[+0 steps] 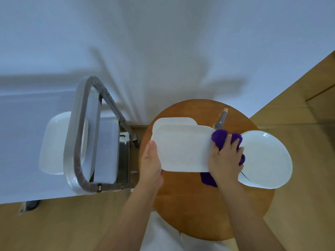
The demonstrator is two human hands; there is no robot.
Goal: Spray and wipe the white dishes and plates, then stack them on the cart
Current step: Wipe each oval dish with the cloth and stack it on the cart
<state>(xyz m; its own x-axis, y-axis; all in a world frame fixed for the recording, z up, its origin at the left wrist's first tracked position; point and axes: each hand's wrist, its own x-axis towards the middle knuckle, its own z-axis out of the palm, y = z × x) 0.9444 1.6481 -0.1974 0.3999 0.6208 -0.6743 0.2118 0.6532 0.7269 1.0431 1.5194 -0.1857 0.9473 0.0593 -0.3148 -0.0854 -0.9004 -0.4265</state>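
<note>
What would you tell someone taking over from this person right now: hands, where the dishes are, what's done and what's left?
Left hand grips the left edge of the rectangular dish, steadying it above the round table.
Right hand presses the purple cloth on the dish's right end, mid-wipe.
A second rectangular dish lies just behind it; round plates are stacked on the table to the right; the spray bottle is behind the cloth.
Done: one white dish sits on the cart.
Left: finish this wipe, stack it on the cart, then clean the other dish and plates.
</note>
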